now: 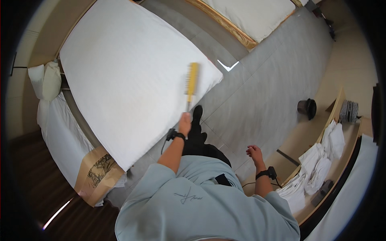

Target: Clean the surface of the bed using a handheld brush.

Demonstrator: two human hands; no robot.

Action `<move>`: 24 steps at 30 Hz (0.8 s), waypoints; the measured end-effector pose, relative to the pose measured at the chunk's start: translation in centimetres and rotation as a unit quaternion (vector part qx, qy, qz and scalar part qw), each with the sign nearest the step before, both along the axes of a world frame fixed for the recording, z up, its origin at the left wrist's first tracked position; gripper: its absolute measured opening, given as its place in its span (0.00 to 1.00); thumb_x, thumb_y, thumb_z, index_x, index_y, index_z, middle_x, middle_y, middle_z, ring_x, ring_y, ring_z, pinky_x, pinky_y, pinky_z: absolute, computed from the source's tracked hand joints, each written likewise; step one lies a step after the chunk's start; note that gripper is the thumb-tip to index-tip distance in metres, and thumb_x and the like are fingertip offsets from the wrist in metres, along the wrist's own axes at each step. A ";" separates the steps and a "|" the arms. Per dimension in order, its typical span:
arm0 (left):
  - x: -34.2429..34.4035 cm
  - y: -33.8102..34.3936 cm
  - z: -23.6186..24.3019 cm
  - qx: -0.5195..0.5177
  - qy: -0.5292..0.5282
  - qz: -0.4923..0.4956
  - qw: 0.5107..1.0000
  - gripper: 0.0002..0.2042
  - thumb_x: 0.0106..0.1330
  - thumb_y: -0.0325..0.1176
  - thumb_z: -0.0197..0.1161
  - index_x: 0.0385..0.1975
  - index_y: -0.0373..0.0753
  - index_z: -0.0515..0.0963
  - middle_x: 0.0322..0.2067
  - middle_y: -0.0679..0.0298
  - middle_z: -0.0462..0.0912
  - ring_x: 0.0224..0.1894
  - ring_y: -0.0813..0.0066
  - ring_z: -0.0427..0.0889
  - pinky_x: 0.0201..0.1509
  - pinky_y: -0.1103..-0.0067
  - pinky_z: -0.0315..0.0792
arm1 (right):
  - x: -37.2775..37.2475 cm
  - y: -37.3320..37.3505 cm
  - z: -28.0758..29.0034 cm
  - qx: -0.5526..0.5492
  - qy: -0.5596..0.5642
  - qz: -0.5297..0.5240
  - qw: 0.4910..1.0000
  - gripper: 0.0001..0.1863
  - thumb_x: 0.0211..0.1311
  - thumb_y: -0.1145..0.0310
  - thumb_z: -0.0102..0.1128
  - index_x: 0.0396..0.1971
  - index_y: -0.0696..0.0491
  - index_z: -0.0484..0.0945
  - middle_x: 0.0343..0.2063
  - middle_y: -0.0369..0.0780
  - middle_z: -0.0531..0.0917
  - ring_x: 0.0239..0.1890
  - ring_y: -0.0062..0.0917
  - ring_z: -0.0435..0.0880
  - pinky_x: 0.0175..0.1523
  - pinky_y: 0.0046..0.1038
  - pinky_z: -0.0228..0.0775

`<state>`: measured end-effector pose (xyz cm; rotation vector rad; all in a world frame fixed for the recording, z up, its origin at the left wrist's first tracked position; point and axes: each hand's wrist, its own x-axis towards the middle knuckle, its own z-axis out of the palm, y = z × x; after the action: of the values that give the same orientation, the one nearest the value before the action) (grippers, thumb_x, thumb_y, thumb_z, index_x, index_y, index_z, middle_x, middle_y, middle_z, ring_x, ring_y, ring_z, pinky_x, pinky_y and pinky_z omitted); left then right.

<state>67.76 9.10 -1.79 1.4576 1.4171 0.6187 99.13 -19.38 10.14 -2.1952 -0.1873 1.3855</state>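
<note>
My left hand (184, 122) grips the handle of a yellow long-bristled brush (192, 78), held over the right side of a bed with a white sheet (116, 76). The brush is slightly blurred. My right hand (254, 152) hangs over the grey floor to the right, fingers loosely curled with nothing visible in them. Both wrists wear black bands with small devices.
Another white bed (249, 12) stands beyond. At left are pillows (50, 80) and white bedding with a tan patterned band (98, 170). At right, a long wooden shelf holds folded white linen (311, 168); a dark bin (306, 108) stands on the grey floor (265, 96).
</note>
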 end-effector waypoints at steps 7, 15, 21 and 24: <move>-8.6 10.3 -5.6 -0.136 -0.082 0.463 0.872 0.14 0.68 0.45 0.39 0.28 0.43 0.65 0.13 0.67 0.63 0.09 0.76 0.60 0.09 0.78 0.57 | 4.6 7.3 2.0 -0.004 0.004 0.078 0.997 0.11 0.60 0.68 0.46 0.38 0.57 0.74 0.25 0.40 0.80 0.25 0.22 0.79 0.31 0.24 0.70; 12.6 10.1 -10.8 -0.220 0.013 0.236 0.946 0.15 0.69 0.41 0.40 0.39 0.36 0.68 0.33 0.48 0.77 0.37 0.47 0.74 0.41 0.62 0.68 | 10.2 11.7 5.4 -0.086 0.024 0.110 0.990 0.11 0.60 0.69 0.46 0.39 0.56 0.74 0.26 0.39 0.81 0.26 0.22 0.79 0.32 0.23 0.70; 26.1 11.4 -0.5 -0.121 0.001 -0.017 0.993 0.15 0.67 0.43 0.42 0.35 0.37 0.67 0.31 0.47 0.76 0.37 0.42 0.72 0.38 0.58 0.66 | 16.4 18.3 5.0 -0.060 0.030 0.170 0.983 0.11 0.60 0.69 0.47 0.38 0.57 0.74 0.26 0.40 0.80 0.27 0.21 0.78 0.32 0.23 0.70; 27.0 13.3 -1.6 -0.024 -0.011 0.089 0.996 0.15 0.68 0.42 0.41 0.35 0.35 0.68 0.31 0.46 0.75 0.37 0.43 0.72 0.38 0.59 0.66 | 20.6 21.4 3.9 -0.040 0.040 0.185 0.981 0.11 0.60 0.68 0.47 0.38 0.56 0.75 0.25 0.38 0.80 0.27 0.20 0.78 0.33 0.22 0.70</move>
<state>94.71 22.45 -3.37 1.2923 1.5442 0.7051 119.69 1.98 14.01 -2.2436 -0.5415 1.7013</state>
